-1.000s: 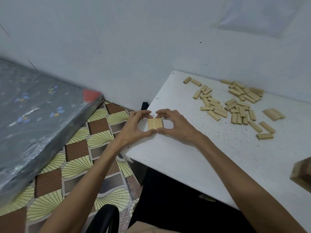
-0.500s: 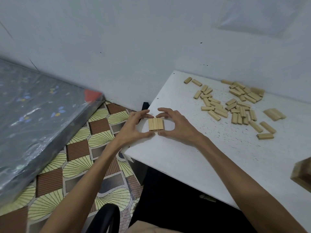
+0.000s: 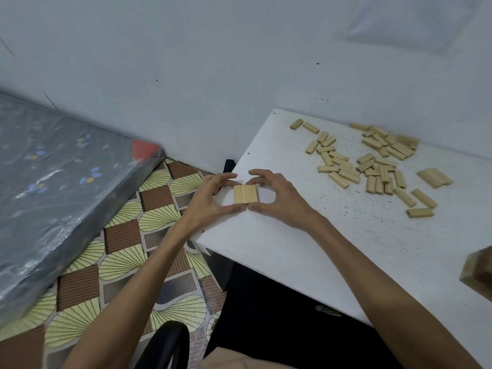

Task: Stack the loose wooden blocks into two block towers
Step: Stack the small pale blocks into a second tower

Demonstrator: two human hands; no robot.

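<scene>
Three pale wooden blocks (image 3: 245, 194) lie side by side as a flat square near the left corner of the white table (image 3: 292, 251). My left hand (image 3: 210, 201) curls round their left side and my right hand (image 3: 282, 201) round their right. Both thumbs meet at the near ends and both index fingers press the far ends. Several loose blocks (image 3: 372, 166) lie scattered toward the back right, with another flat set of blocks (image 3: 434, 177) beyond them.
A taller wooden stack (image 3: 479, 272) is cut off at the right edge. The table's left edge drops to a patterned floor (image 3: 119, 262). A plastic-wrapped mattress (image 3: 53, 182) lies at the left. A black chair part (image 3: 165, 344) is below me.
The three blocks stayed in place. My thumbs have come together at the near ends, and my fingers shifted slightly around the set.
</scene>
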